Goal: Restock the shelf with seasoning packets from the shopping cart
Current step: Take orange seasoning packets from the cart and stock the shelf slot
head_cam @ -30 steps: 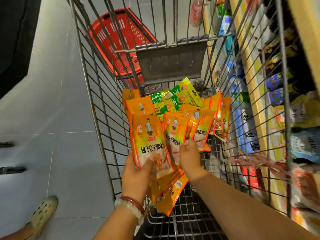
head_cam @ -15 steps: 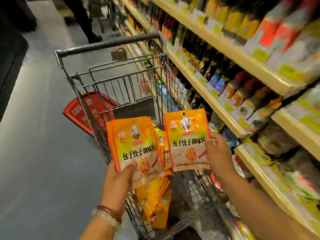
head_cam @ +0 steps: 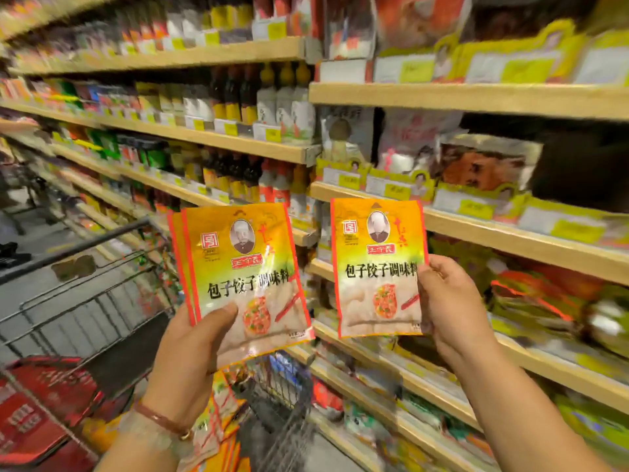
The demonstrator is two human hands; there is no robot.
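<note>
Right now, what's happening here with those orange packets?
A person is restocking a store shelf. The left hand holds a small stack of orange seasoning packets, and the right hand pinches a single matching packet by its edge. Both are raised in front of the shelves; nothing is placed yet. More packets lie in the shopping cart below.

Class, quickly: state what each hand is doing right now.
Left hand: holds a stack of seasoning packets.
Right hand: pinches a single seasoning packet by its edge.
</note>
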